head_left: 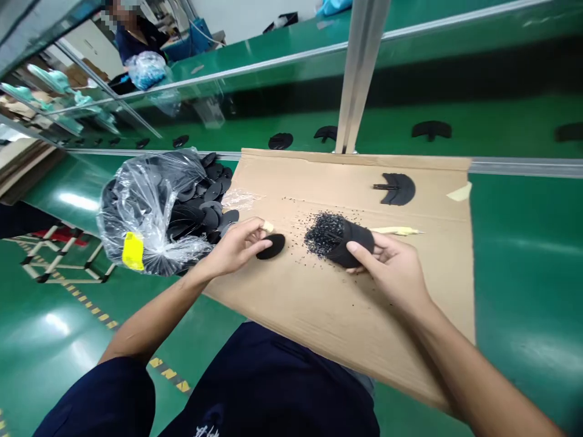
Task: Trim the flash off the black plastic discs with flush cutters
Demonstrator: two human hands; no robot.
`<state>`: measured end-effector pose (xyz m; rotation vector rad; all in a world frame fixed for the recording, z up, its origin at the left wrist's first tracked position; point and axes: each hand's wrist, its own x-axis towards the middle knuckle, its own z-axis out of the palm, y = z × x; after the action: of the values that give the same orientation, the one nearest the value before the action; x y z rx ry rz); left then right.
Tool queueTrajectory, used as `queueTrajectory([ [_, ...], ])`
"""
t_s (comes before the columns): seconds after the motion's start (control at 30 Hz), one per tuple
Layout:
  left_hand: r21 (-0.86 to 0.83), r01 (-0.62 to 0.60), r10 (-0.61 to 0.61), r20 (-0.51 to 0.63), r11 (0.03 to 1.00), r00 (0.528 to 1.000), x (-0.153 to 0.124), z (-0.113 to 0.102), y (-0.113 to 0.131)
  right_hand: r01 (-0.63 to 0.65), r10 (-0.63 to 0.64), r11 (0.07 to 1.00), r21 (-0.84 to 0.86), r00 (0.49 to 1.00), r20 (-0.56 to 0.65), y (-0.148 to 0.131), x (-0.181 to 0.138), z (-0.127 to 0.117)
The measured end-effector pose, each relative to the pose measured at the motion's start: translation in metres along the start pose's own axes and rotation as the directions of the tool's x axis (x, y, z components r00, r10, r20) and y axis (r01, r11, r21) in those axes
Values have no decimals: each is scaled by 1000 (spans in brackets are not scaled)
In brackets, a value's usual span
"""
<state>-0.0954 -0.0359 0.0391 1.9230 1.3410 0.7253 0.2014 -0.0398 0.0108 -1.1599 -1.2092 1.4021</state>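
Observation:
My left hand (237,244) pinches a flat black oval disc (272,247) between thumb and fingers, just above the cardboard; a pale yellow cover shows on one fingertip. My right hand (401,265) is closed round a black curved piece (353,244), its thumb on top. That piece is beside a heap of tiny black bits (321,233), partly over it. Behind the right hand lies a thin pale yellow tool (397,230) with a pointed tip. Farther back on the cardboard sits a black crescent-shaped part with a stem (399,189).
A clear plastic bag (136,200) spilling black oval discs (213,192) stands at the left. The cardboard sheet (291,315) covers the green table. Behind a metal post (362,73), several black parts (431,129) rest on a green surface. A person (139,36) is across, far left.

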Motion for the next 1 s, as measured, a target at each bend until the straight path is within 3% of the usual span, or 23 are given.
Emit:
queueTrajectory([
  [0.13, -460, -69, 46, -63, 885, 997, 28, 54, 24, -55, 55, 995, 80, 998, 4, -6, 0, -1],
  [0.23, -569, -84, 43, -84, 818, 995, 42, 88, 31, -88, 85, 992, 95, 996, 26, -11, -2, -4],
  [0.33, -571, -46, 24, -46, 820, 999, 42, 107, 26, -123, 120, 989, 80, 992, 47, -13, -4, -5],
  [0.63, -417, -184, 125, -166, 890, 978, 31, 102, 22, -211, 213, 977, -30, 975, 71, -10, -7, -1],
  [1.0, -347, -232, 168, -205, 909, 964, 30, 108, 23, -52, 51, 982, -183, 999, -10, -7, -10, 2],
])
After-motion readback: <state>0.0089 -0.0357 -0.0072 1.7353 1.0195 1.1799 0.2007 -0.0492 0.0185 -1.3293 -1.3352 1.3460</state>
